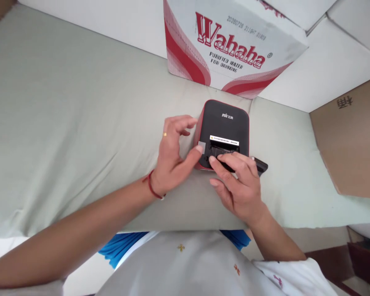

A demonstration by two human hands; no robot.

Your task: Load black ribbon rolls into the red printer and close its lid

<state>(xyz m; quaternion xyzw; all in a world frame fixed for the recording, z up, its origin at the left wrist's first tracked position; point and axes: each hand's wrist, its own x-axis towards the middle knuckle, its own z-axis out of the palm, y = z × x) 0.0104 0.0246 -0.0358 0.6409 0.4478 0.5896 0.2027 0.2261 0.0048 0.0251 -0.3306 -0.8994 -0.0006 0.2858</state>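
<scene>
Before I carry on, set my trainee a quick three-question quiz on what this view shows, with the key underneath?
1. Which grip, left or right, lies across the near right corner of the black device?
2. What large word is on the carton behind it? A) Pepsi B) Wahaha C) Evian
3. True or false: the left arm wears a red bracelet.

Key: 1. The right grip. 2. B. 3. True.
</scene>
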